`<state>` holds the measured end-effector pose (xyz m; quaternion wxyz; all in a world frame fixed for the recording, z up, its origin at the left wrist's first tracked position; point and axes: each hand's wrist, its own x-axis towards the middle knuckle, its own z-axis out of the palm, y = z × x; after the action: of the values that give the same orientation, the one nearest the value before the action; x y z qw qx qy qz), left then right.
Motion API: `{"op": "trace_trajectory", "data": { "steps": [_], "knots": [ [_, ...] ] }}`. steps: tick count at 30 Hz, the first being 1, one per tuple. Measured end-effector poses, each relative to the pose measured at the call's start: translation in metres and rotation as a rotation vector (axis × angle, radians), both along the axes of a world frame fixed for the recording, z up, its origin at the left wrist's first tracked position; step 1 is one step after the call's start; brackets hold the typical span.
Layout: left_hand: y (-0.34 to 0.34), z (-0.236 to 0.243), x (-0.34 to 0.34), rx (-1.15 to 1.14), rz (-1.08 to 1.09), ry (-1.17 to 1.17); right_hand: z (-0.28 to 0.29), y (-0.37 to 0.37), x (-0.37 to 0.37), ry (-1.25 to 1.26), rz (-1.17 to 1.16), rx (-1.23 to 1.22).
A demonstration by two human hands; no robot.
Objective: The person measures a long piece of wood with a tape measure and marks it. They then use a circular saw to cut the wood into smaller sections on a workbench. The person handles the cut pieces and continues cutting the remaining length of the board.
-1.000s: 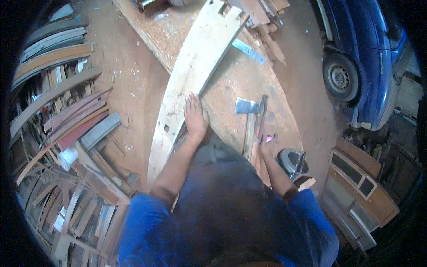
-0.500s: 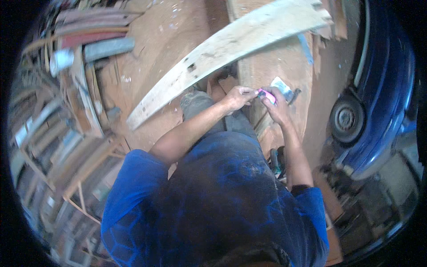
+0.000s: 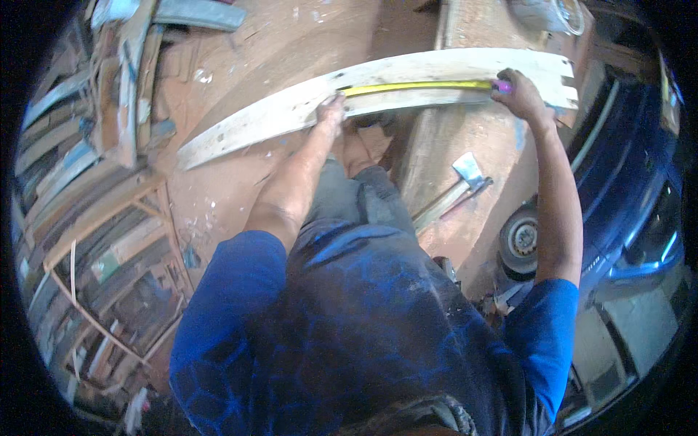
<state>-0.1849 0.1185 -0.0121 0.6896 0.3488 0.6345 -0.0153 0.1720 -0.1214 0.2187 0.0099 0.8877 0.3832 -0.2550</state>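
A long, pale curved wooden plank [image 3: 254, 120] lies across the view, with notches cut into its right end. Along it runs the yellow blade [image 3: 414, 87] of a tape measure, pulled out nearly straight. My left hand [image 3: 331, 110] pinches the blade's free end at the plank's near edge, close to a dark hole. My right hand [image 3: 523, 96] is wrapped round the pink tape measure case [image 3: 502, 86] over the plank's right part. The fingers partly hide the case.
A hatchet [image 3: 467, 168] and a dark slim tool [image 3: 476, 190] lie on the thick timber [image 3: 432, 138] below the plank. A whitish bucket [image 3: 545, 16] stands at the far right. A blue car [image 3: 618, 152] is parked on the right. Stacked wood scraps [image 3: 73, 203] fill the left side.
My hands have moved apart, the right one up and rightward, the left one leftward. The yellow blade is now drawn out along the plank. The plank appears flatter in view.
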Motion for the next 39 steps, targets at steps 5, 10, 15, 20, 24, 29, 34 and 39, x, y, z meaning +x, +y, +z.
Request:
{"op": "trace_trajectory", "data": {
  "steps": [5,10,15,20,24,29,34,39],
  "knots": [
    [-0.014,-0.030,0.027,-0.017,0.019,0.087,0.050,-0.027,0.068,-0.185,-0.138,-0.141],
    [-0.011,-0.054,0.028,0.109,-0.092,0.138,0.070,-0.065,0.131,-0.222,-0.147,-0.156],
    [-0.014,-0.040,0.034,0.190,-0.096,0.207,0.065,-0.090,0.169,-0.261,-0.185,-0.069],
    [-0.015,-0.046,0.024,0.224,-0.123,0.146,0.059,-0.091,0.174,-0.276,-0.145,-0.069],
    [-0.018,-0.053,0.026,0.213,-0.121,0.171,0.059,-0.099,0.172,-0.276,-0.174,-0.068],
    [-0.013,-0.073,0.019,0.227,-0.138,0.122,0.061,-0.099,0.175,-0.273,-0.163,-0.060],
    [-0.016,-0.059,0.023,0.236,-0.125,0.104,0.060,-0.095,0.174,-0.266,-0.151,-0.072],
    [-0.016,-0.037,0.032,0.351,-0.203,0.130,0.065,-0.097,0.167,-0.295,-0.205,-0.084]
  ]
}}
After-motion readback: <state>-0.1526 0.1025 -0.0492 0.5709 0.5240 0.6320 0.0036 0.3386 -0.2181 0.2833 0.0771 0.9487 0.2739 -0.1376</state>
